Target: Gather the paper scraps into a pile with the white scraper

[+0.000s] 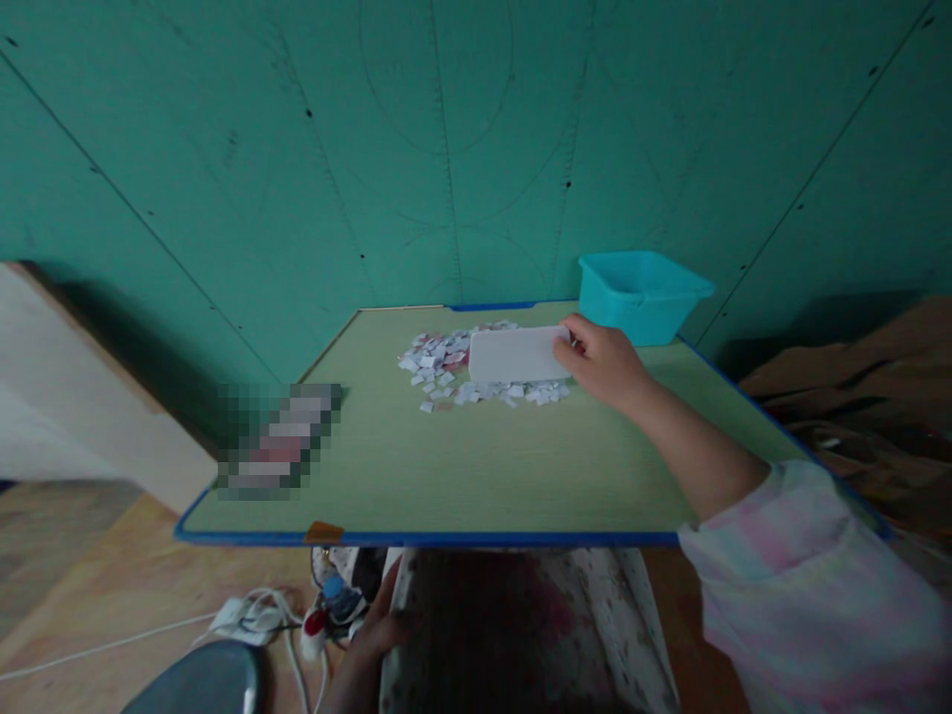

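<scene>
Over the table, my right hand [606, 362] is closed on the right end of a white flat rectangular piece [517, 354] with rounded corners. Its exact kind does not show. Beneath and around it lies a loose heap of small white paper pieces [435, 357], a few of them reddish; the white piece hides part of the heap. Below the table's front edge, my left hand [391, 620] rests low against the side of spotted pale fabric [625, 615]. It is dim there, and its fingers are partly hidden.
A turquoise plastic bin [644, 297] stands at the table's back right. The pale green table [446, 486] has blue edging and backs onto a green wall [476, 149]. A blurred-out item [283, 441] lies at left. White cables [287, 615] and a dark stool [204, 684] are below.
</scene>
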Demonstrator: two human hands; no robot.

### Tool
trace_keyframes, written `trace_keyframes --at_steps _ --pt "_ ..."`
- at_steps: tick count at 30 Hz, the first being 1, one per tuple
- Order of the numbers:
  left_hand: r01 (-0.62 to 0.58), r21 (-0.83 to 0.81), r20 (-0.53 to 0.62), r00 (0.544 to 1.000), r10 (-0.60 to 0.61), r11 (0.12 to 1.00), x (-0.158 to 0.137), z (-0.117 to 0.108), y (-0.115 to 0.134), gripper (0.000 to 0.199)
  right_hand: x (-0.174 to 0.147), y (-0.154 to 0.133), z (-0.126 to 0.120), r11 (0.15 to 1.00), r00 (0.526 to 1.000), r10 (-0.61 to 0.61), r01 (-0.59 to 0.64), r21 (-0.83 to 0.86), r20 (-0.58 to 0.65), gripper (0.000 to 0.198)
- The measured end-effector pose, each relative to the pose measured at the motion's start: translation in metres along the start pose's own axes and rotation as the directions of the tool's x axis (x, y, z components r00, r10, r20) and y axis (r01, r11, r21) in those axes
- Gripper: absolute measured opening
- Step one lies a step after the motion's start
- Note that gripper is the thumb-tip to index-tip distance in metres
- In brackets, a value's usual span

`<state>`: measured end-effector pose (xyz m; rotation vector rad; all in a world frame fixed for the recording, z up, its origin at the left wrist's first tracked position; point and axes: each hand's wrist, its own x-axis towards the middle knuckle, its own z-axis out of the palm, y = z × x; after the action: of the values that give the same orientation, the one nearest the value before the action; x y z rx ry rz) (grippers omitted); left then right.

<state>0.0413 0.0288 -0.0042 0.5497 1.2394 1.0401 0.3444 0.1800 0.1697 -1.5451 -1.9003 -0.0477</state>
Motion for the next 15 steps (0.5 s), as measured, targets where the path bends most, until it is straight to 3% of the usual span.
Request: trace_keyframes --at_steps 7,11,15 --pt "0.031 -0.024 0.018 0.999 -0.031 0.999 0.001 -0.003 -0.003 0.092 -0.013 -0.019 0.012 0.983 0.973 -0.181 0.174 0.064 0.141 0.024" --pt "0.033 -0.048 0.006 0.999 -0.033 0.998 0.002 -0.004 -0.004 0.087 -0.013 -0.017 0.006 0.981 0.98 -0.177 0.169 0.091 0.093 0.02" --pt "0.01 -0.058 -0.02 1.0 -0.011 0.998 0.005 -0.003 -0.006 0.068 -0.011 -0.014 0.003 0.986 0.99 -0.133 0.129 0.101 0.034 0.022"
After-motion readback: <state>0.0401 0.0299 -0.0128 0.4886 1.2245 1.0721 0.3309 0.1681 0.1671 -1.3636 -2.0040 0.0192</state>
